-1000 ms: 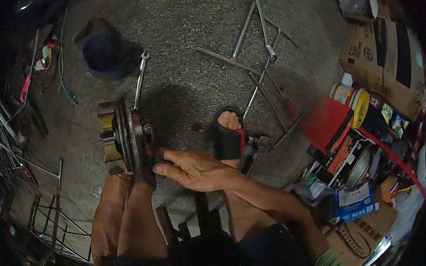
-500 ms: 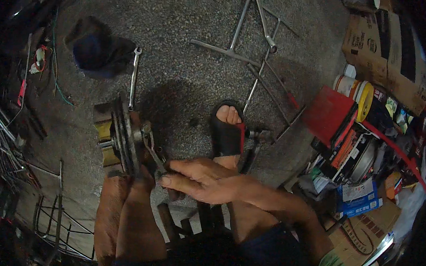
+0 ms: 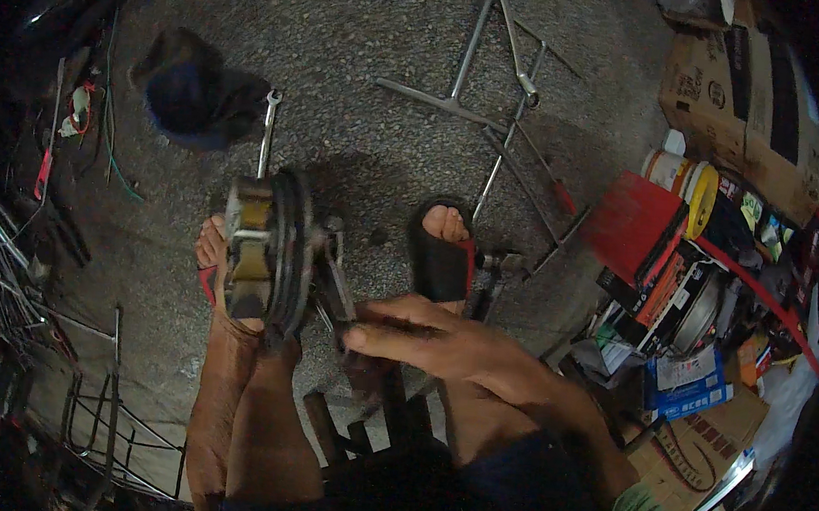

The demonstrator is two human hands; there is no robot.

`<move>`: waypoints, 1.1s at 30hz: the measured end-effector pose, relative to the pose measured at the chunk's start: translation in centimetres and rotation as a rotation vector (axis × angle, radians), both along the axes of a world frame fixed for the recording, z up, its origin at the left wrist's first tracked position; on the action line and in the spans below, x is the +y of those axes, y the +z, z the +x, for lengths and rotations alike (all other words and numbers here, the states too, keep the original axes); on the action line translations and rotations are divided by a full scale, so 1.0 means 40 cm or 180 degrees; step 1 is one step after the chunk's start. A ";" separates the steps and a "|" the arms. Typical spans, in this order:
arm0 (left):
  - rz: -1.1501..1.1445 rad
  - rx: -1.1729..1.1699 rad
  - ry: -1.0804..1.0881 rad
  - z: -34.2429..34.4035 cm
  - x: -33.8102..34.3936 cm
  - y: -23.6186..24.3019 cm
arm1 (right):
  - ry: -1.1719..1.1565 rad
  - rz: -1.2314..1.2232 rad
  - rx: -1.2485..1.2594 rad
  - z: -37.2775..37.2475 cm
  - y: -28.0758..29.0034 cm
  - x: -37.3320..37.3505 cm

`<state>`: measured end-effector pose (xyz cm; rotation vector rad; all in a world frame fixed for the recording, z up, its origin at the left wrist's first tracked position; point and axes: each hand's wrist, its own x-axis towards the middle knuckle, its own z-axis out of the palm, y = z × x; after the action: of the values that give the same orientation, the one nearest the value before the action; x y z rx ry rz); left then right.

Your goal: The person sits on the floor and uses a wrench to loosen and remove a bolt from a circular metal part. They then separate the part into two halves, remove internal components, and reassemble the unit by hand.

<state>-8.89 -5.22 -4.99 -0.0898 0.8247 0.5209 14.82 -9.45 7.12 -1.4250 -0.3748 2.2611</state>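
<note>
In front of my left shin is a round, dark, ribbed hub-like part (image 3: 287,247), with yellowish-brown blocks on its left face. My left hand (image 3: 282,343) supports it from below; most of its fingers are hidden behind the part. A slim metal lever arm (image 3: 338,284) slants down from a small boss on the right side. My right hand (image 3: 423,337) grips its lower end, thumb and fingers closing together there. Exactly what lies between the fingertips is partly obscured. Just beyond the hub, a combination wrench (image 3: 267,136) rests on the pebbled floor.
A dark cap (image 3: 188,93) lies beside the wrench. Farther right is a metal tube frame (image 3: 449,102). Along the right stand a red box (image 3: 625,223), a yellow-rimmed tub (image 3: 699,195) and cartons (image 3: 715,96). Rods and wire racks (image 3: 123,416) crowd the left. My sandalled right foot (image 3: 443,248) stands nearby.
The hub-like part has shifted right and turned, showing more of its blocks and uncovering my left foot. My right hand has moved slightly right with the lever arm.
</note>
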 end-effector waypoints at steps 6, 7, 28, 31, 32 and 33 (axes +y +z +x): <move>-0.0691 0.0000 -0.1169 0.067 0.035 -0.022 | -0.1165 -0.0886 0.0132 0.042 0.054 0.038; -0.0701 0.0037 -0.1390 0.078 0.044 -0.022 | -0.1001 -0.0555 -0.0416 0.036 0.042 0.042; -0.0395 0.0136 -0.1622 0.122 0.086 -0.003 | 0.1219 0.1563 -0.3669 0.100 -0.067 -0.023; -0.0119 0.0262 -0.1531 0.099 0.094 0.029 | 0.1011 0.1363 -0.3808 0.110 -0.055 -0.072; 0.0107 0.0405 -0.1464 0.100 0.090 0.058 | 0.1010 0.1099 -0.3880 0.116 -0.031 -0.089; 0.0360 0.0636 -0.1278 0.073 0.086 0.106 | 0.1054 0.0958 -0.3861 0.112 -0.004 -0.097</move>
<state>-5.97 -1.79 -0.76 0.2320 0.9772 0.1974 19.30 -13.32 6.95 -2.5091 -1.3025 1.1495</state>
